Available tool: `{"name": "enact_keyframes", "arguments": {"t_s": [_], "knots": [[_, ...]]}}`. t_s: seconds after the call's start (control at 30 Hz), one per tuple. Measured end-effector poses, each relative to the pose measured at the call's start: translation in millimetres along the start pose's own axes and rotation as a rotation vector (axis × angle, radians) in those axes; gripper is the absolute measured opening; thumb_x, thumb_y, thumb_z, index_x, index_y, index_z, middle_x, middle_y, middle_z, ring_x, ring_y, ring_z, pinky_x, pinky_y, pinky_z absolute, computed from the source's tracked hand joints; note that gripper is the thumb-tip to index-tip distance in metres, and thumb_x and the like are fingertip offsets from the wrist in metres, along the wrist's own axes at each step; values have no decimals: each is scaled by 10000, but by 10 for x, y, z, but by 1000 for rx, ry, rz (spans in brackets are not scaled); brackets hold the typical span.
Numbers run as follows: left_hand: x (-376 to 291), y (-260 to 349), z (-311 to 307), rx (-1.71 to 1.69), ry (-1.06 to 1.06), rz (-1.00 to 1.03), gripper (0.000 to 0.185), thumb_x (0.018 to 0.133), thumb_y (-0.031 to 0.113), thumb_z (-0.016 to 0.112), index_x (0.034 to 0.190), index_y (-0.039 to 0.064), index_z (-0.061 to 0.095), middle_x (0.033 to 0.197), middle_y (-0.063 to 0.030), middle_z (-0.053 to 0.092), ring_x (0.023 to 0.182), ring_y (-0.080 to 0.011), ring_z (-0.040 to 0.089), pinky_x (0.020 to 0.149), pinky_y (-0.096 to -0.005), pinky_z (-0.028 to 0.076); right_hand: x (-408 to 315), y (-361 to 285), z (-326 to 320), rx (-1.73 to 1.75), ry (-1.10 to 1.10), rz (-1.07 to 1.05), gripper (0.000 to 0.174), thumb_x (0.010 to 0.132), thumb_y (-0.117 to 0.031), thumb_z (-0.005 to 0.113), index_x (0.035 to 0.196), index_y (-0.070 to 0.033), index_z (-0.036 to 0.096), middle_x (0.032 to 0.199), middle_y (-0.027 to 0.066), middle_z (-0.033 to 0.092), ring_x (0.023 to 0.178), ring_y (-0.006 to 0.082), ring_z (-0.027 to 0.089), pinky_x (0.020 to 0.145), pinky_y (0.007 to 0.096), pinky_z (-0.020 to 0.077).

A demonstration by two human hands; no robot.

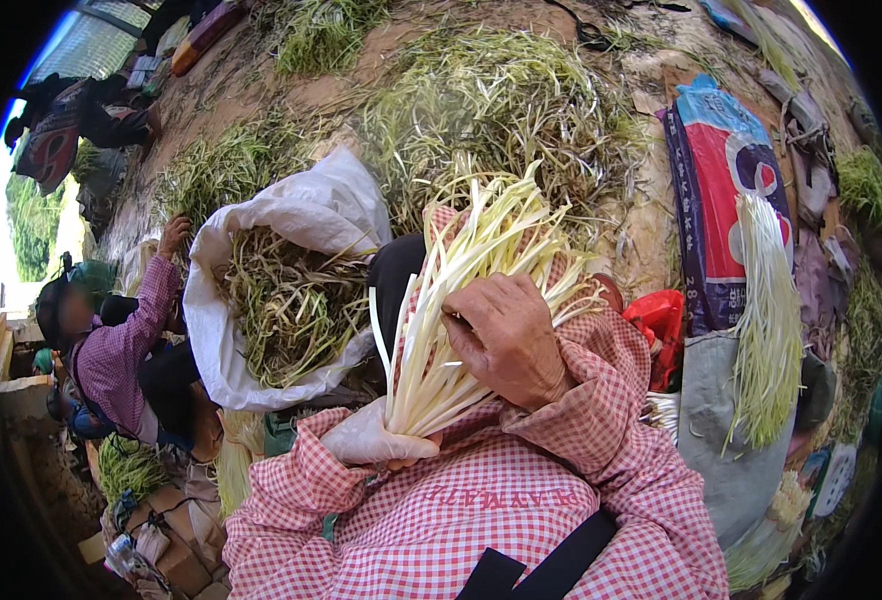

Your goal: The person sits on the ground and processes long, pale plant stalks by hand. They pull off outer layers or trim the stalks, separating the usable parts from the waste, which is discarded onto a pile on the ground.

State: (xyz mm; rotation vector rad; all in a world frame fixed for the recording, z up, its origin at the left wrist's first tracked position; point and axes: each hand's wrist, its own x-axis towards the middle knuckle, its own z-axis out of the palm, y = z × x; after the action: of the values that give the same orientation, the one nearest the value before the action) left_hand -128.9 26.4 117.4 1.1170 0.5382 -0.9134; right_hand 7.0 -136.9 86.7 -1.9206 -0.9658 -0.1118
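A bunch of pale yellow-white chives point(441, 330) fans out across my lap, stem ends low and leaf tips pointing up and right. My left hand point(381, 439), in a whitish glove, is closed round the stem ends. Bare and curled, my right hand point(504, 334) rests on the middle of the bunch; its fingertips are partly hidden, so its grip on the stems is unclear. To the left of the bunch stands an open white woven sack point(212, 330) holding wilted green and brown leaves point(291, 307).
Heaps of leaf trimmings point(501, 105) cover the ground ahead. At right, long pale chives point(767, 322) lie on a printed sack point(711, 180) and grey cloth point(703, 405), near a red plastic bag point(658, 330). A person in a checked shirt point(114, 360) sits at left, one arm extended towards trimmings.
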Motion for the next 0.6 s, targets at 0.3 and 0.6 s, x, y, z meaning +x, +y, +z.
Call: {"name": "enact_keyframes", "arguments": {"t_s": [0.3,0.6], "knots": [[-35,52,18,-31,33,22,327,746,95,731,1019,41,559,739,-18,574,486,-81,471,411,-213,361,-127,20,-322,420,27,12,225,732,50,593,947,-7,556,824,133,553,775,301,568,683,362,456],[-17,-34,-35,14,27,33,314,749,127,739,997,56,560,723,-3,566,459,-70,447,385,-204,327,-391,-11,-287,290,-113,131,204,723,-47,637,911,-27,561,841,126,551,776,306,553,684,375,459]]}}
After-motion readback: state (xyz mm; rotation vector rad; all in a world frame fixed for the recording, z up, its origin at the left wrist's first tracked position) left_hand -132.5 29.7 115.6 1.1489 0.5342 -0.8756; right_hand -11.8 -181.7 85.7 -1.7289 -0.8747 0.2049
